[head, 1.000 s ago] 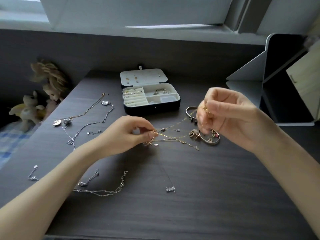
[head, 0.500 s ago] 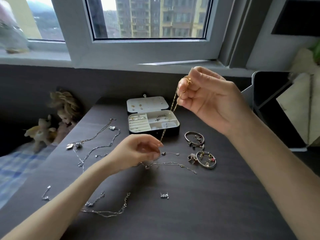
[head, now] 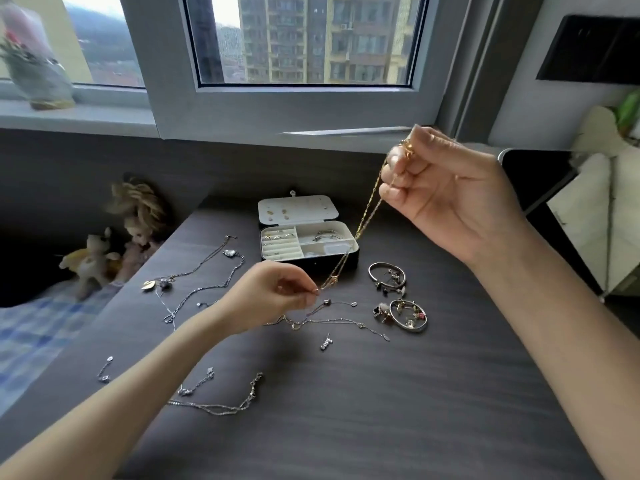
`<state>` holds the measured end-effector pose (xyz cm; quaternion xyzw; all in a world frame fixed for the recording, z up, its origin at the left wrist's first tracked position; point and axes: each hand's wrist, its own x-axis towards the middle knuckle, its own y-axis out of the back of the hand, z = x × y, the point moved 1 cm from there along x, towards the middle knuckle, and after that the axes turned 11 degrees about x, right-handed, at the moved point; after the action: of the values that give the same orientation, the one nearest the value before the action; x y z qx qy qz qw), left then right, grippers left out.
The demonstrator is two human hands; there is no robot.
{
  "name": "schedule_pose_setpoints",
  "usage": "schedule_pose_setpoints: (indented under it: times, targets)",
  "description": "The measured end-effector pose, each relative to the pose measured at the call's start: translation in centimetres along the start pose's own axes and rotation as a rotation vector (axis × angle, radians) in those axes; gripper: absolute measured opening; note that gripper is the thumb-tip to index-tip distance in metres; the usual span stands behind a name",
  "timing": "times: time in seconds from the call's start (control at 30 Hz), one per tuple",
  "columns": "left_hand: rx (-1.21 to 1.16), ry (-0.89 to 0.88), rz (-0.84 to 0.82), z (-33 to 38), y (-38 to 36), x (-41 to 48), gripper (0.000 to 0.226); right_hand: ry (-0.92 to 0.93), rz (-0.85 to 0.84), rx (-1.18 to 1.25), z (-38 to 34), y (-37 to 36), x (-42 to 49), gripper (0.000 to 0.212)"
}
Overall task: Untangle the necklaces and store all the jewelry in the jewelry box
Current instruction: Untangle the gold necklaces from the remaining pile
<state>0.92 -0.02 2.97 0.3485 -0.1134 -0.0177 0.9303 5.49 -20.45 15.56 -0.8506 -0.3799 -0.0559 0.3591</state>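
Now right hand [head: 450, 199] higher than before, its grip and left hand's [head: 266, 296] pinching the gold chain [head: 366, 217] taut.

One jewelry box [head: 311, 263]; two bangles [head: 370, 274] [head: 411, 329]; one gold necklace [head: 367, 216]; two hands [head: 270, 296] [head: 446, 199]; two soft toys [head: 90, 261] [head: 138, 216].

light: soft daylight from window [head: 304, 39] | desk [head: 381, 393] dim | edges bowed, corners slightly blurred
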Motion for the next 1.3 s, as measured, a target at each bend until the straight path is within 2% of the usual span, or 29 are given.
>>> schedule_pose_setpoints:
  times: [0.2, 0.33, 0.4, 0.5, 0.57, 0.63, 0.7, 0.77, 0.83, 0.9, 1.0, 1.07, 1.13, 1.23, 1.3]
  targets:
    - [-0.273, 0.067, 0.073, 0.0, 0.3, -0.5, 0.011, -0.080, 0.011, -0.100, 0.4, 1.6, -2.2, 0.017]
    - [-0.392, 0.062, 0.079, -0.1, 0.7, -0.8, 0.004, -0.258, -0.045, -0.235, 1.2, 3.7, -5.1, 0.031]
    - [-0.456, 0.045, 0.058, -0.1, 0.7, -1.0, 0.011, -0.372, -0.045, -0.326, 1.7, 4.5, -6.8, 0.032]
    - [-0.544, 0.014, 0.002, 0.1, 0.5, -1.3, 0.009, -0.533, -0.024, -0.472, 2.8, 5.3, -8.7, 0.023]
    - [-0.603, 0.019, -0.048, -0.1, 0.4, -1.5, 0.004, -0.610, 0.005, -0.570, 3.5, 5.6, -9.3, 0.022]
    - [-0.645, 0.039, -0.083, -0.3, 0.2, -1.6, 0.012, -0.656, 0.040, -0.672, 4.5, 5.7, -9.6, 0.024]
    - [-0.628, 0.049, -0.103, -0.3, -0.1, -1.7, 0.013, -0.685, 0.063, -0.798, 5.4, 5.7, -9.7, 0.027]
    - [-0.584, 0.050, -0.109, -0.2, -0.6, -1.7, 0.004, -0.716, 0.048, -0.933, 6.0, 5.5, -9.7, 0.025]
    - [-0.547, 0.054, -0.128, -0.1, -1.0, -1.7, 0.005, -0.759, -0.004, -1.102, 6.2, 5.1, -9.7, 0.025]
    - [-0.538, 0.048, -0.160, 0.2, -1.3, -1.6, 0.006, -0.781, -0.094, -1.369, 6.0, 4.7, -9.7, 0.026]
    - [-0.537, 0.032, -0.207, 0.7, -1.5, -1.5, 0.006, -0.671, -0.125, -1.690, 6.1, 4.2, -9.6, 0.026]
    - [-0.525, 0.025, -0.240, 1.1, -1.5, -1.3, 0.006, -0.506, -0.030, -1.634, 6.9, 3.7, -9.0, 0.027]
    - [-0.511, 0.019, -0.270, 1.4, -1.6, -1.0, 0.007, -0.390, 0.076, -1.401, 8.2, 3.3, -8.1, 0.033]
    - [-0.487, 0.042, -0.263, 1.7, -1.6, -0.6, 0.008, -0.397, 0.172, -0.885, 10.0, 2.9, -6.8, 0.041]
    - [-0.473, 0.057, -0.236, 1.6, -1.6, -0.3, 0.009, -0.416, 0.236, -0.677, 10.6, 3.0, -6.3, 0.046]
